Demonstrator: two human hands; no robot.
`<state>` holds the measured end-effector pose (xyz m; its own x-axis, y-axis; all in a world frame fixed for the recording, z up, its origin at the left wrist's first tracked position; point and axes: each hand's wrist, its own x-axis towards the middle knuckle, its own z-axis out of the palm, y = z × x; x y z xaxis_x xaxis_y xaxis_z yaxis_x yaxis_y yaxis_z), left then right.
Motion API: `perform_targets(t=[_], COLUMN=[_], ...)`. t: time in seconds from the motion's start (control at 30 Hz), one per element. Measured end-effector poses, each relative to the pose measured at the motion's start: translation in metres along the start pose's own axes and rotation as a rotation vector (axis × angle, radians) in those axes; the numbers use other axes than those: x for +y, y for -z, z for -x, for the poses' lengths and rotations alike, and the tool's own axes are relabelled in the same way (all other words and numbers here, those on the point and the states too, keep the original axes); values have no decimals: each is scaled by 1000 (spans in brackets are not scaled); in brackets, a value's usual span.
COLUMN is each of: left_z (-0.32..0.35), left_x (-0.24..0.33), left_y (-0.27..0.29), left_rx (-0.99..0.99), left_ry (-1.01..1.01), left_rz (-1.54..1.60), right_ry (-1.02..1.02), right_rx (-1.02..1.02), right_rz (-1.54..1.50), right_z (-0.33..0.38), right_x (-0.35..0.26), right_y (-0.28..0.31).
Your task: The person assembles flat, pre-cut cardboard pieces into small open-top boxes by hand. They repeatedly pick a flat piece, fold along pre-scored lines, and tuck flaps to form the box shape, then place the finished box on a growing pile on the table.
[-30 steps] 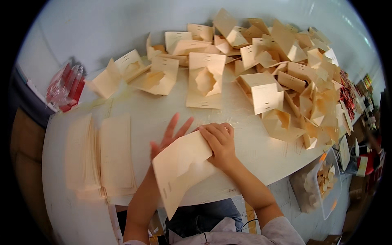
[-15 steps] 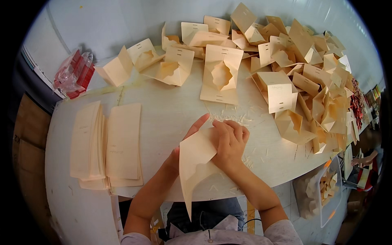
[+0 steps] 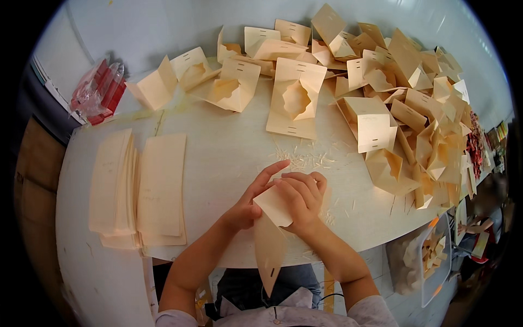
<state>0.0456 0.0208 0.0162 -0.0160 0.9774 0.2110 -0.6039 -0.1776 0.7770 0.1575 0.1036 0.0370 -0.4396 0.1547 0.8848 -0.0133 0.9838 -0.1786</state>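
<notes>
Between my hands, over the near edge of the table, is a folded cream card point(image 3: 270, 248). Its pointed lower part hangs toward me and has a small slot near the tip. My left hand point(image 3: 243, 211) grips the card's left side, thumb against the edge and index finger stretched out. Curled over the folded upper panel, my right hand point(image 3: 301, 199) presses it from the right, hiding part of the fold. Just beyond my fingers lie thin cream paper scraps point(image 3: 305, 158). Past them an opened card point(image 3: 296, 101) with a wavy-edged cut-out lies on the table point(image 3: 223, 147).
Flat card stacks point(image 3: 160, 191) lie to the left. A large heap of folded cards point(image 3: 403, 103) covers the back right. Red items in clear plastic point(image 3: 98, 92) sit at the back left. A clear bin point(image 3: 406, 261) stands below the right edge; another person's arm point(image 3: 476, 228) shows beyond.
The held card has turned and folded further: its lower part now hangs narrower, with a slot showing. My right hand has closed farther over the upper panel.
</notes>
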Motion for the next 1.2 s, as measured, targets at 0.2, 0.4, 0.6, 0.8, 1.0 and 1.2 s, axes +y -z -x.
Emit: perform_targets(t=[0.2,0.4,0.6,0.8,1.0,1.2], left_z=[-3,-3,-3,3,1,-1], left_x=[-3,1,6,7,8,-7], left_y=[5,11,38,42,33,45], left_rx=[23,101,151,211,213,69], left_ry=[13,-35,-171,-145,-62,-104], left_rz=[3,107,360,367,356,453], right_ry=[-135,-68,-2,-111,-256,-300], right_rx=[7,102,-205,-606,-543,-543], right_rz=[-172,-173,-374,-348,-320,-248], right_z=[3,-3,17,0,10,13], right_x=[3,-1,-11,-15,-12,-15], right_y=[-6,-2,-5,-8,-14,-15])
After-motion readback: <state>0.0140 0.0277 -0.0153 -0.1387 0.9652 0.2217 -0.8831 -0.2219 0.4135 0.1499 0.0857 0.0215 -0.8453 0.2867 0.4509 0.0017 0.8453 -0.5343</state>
